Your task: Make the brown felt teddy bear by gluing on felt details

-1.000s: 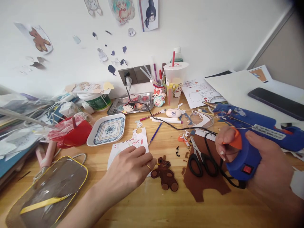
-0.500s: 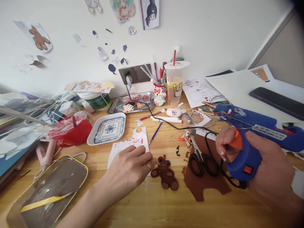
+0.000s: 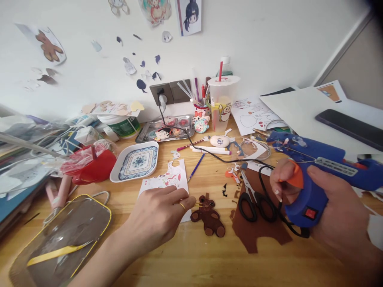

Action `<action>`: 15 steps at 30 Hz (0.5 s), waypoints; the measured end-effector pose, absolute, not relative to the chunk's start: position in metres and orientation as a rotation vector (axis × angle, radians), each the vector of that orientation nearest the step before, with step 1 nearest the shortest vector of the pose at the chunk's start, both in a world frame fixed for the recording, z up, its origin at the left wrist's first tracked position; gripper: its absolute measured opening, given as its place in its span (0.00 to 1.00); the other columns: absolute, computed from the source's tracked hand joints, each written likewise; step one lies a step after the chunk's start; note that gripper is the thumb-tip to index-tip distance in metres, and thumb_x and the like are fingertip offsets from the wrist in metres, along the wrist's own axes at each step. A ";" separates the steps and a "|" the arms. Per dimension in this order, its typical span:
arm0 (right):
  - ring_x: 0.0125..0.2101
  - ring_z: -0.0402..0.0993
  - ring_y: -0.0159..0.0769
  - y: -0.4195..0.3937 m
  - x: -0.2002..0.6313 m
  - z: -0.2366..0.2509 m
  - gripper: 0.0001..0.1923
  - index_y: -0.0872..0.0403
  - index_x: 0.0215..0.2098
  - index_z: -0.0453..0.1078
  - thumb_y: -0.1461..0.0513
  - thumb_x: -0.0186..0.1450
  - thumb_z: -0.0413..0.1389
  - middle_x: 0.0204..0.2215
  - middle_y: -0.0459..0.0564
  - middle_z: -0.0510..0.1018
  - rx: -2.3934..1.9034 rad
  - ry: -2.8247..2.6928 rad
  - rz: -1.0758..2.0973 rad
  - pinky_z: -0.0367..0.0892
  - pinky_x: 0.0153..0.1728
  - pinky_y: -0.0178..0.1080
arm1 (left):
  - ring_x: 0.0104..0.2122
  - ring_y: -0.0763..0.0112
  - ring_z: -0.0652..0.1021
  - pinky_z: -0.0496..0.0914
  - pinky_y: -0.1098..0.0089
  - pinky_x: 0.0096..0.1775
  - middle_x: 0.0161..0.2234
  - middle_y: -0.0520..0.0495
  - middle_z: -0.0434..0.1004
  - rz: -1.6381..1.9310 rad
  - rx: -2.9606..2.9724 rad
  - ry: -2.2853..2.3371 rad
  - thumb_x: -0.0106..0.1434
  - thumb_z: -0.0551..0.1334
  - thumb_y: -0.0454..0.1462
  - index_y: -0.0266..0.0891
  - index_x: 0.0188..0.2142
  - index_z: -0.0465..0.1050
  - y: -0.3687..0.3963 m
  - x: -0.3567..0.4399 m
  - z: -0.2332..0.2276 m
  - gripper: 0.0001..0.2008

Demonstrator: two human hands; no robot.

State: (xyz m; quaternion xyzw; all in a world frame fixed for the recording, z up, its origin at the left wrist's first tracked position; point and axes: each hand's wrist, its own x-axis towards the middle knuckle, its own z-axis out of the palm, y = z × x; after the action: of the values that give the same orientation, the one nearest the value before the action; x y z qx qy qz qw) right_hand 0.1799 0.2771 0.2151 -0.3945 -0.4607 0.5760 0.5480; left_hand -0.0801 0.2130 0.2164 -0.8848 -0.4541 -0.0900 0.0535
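My left hand [image 3: 167,207] is closed in a pinch, with a thin yellowish stick [image 3: 199,205] showing between its fingertips and the head of a brown teddy bear cutout [image 3: 211,217]. Most of the stick is hidden by the fingers. The bear lies flat on the wooden table, with lighter brown ovals on its limbs. Its head has a small tab standing up. My right hand [image 3: 335,207] grips a blue glue gun [image 3: 308,149] by the handle, fingers around the orange trigger. The nozzle points left, above the table and away from the bear.
Black-handled scissors [image 3: 254,203] lie on a brown sheet [image 3: 254,239] right of the bear. A printed paper [image 3: 176,173] sits partly beneath my left hand. A black cord [image 3: 227,161] crosses the table. Behind stand a patterned tray [image 3: 154,153], a tall cup [image 3: 221,109] and pens.
My left hand has shifted slightly down and left, its fingertips still beside the bear's head. The glue gun remains in my right hand, nearly unmoved.
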 end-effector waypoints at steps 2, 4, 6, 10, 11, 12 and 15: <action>0.21 0.63 0.32 0.277 0.180 0.214 0.10 0.53 0.25 0.69 0.55 0.54 0.53 0.23 0.47 0.67 -0.954 -1.041 1.344 0.62 0.19 0.33 | 0.25 0.72 0.71 0.61 0.72 0.23 0.28 0.51 0.73 -0.429 -2.668 -1.480 0.61 0.51 0.32 0.40 0.41 0.67 0.211 -0.082 0.217 0.10; 0.20 0.62 0.31 0.277 0.179 0.211 0.11 0.53 0.27 0.69 0.53 0.54 0.54 0.22 0.46 0.67 -1.052 -1.031 1.282 0.60 0.18 0.32 | 0.29 0.72 0.73 0.64 0.72 0.27 0.33 0.48 0.74 -0.565 -2.630 -1.591 0.61 0.53 0.33 0.40 0.43 0.66 0.210 -0.082 0.216 0.10; 0.19 0.60 0.30 0.276 0.179 0.209 0.13 0.53 0.26 0.70 0.51 0.54 0.53 0.20 0.46 0.67 -1.162 -1.061 1.212 0.58 0.17 0.32 | 0.30 0.72 0.73 0.66 0.72 0.29 0.34 0.48 0.74 -0.580 -2.625 -1.653 0.61 0.53 0.34 0.40 0.43 0.66 0.207 -0.082 0.213 0.11; 0.18 0.58 0.29 0.276 0.179 0.205 0.13 0.52 0.27 0.69 0.51 0.56 0.52 0.20 0.45 0.67 -1.188 -1.157 1.174 0.56 0.15 0.31 | 0.28 0.73 0.73 0.66 0.74 0.27 0.30 0.49 0.73 -0.460 -2.691 -1.590 0.62 0.51 0.33 0.41 0.42 0.68 0.203 -0.076 0.207 0.11; 0.17 0.58 0.29 0.276 0.179 0.204 0.13 0.52 0.27 0.68 0.52 0.57 0.52 0.19 0.44 0.67 -1.178 -1.191 1.180 0.55 0.15 0.32 | 0.28 0.73 0.73 0.65 0.74 0.26 0.29 0.49 0.73 -0.442 -2.691 -1.576 0.61 0.51 0.32 0.41 0.41 0.69 0.203 -0.075 0.205 0.11; 0.16 0.57 0.29 0.276 0.179 0.204 0.13 0.52 0.27 0.68 0.52 0.57 0.51 0.17 0.44 0.66 -1.168 -1.225 1.185 0.54 0.14 0.32 | 0.27 0.73 0.73 0.65 0.74 0.26 0.29 0.49 0.73 -0.427 -2.684 -1.570 0.61 0.51 0.32 0.41 0.41 0.69 0.202 -0.073 0.204 0.11; 0.14 0.56 0.30 0.275 0.179 0.205 0.14 0.52 0.27 0.68 0.52 0.59 0.49 0.13 0.44 0.63 -1.139 -1.295 1.199 0.51 0.12 0.32 | 0.27 0.73 0.73 0.64 0.74 0.25 0.28 0.50 0.73 -0.408 -2.648 -1.576 0.61 0.51 0.32 0.42 0.40 0.70 0.203 -0.071 0.203 0.12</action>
State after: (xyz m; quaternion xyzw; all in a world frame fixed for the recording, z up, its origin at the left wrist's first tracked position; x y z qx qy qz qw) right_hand 0.1787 0.2746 0.2053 -0.4703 -0.5350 0.4953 0.4973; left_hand -0.0711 0.2025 0.2027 -0.8517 -0.5070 -0.1314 0.0164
